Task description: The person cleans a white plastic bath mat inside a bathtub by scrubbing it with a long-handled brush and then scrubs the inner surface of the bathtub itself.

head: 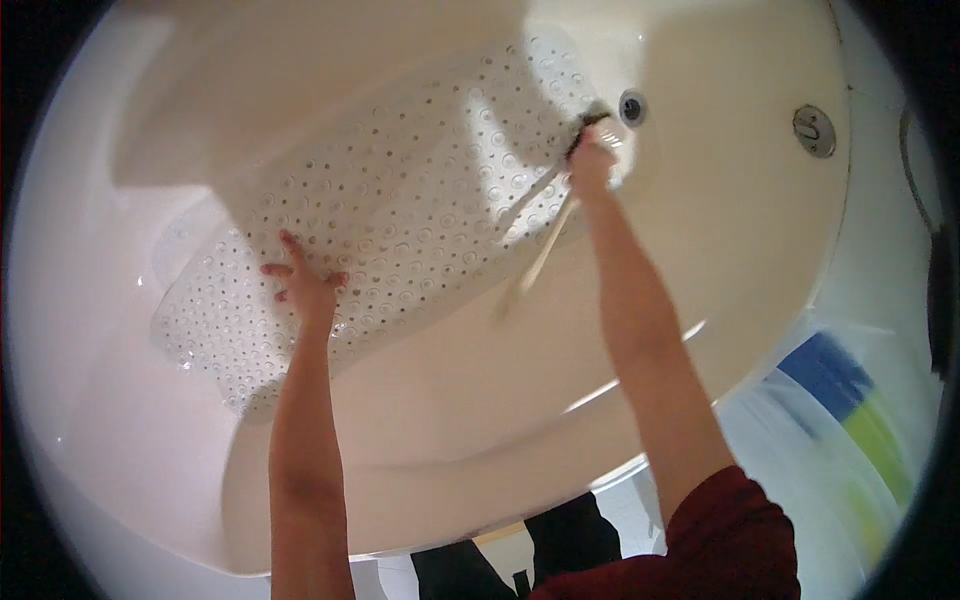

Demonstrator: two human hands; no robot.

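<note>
A translucent bath mat [405,202] with small holes and round suction cups lies in a cream bathtub. My left hand [304,285], fingers spread, rests on the mat towards its left end and holds nothing. At the mat's right end my right hand [592,161] grips a brush [577,139] by its head. Its dark bristles are against the mat's edge, and a pale, thin handle [547,247] sticks out below the hand, blurred at its tip. The hand partly hides the brush head.
A drain [632,109] lies just right of the brush, and a round metal overflow cover [814,130] is on the tub's right wall. The tub's near rim [450,541] curves before my legs. A shower curtain [832,382] with blue and green patches hangs at the lower right.
</note>
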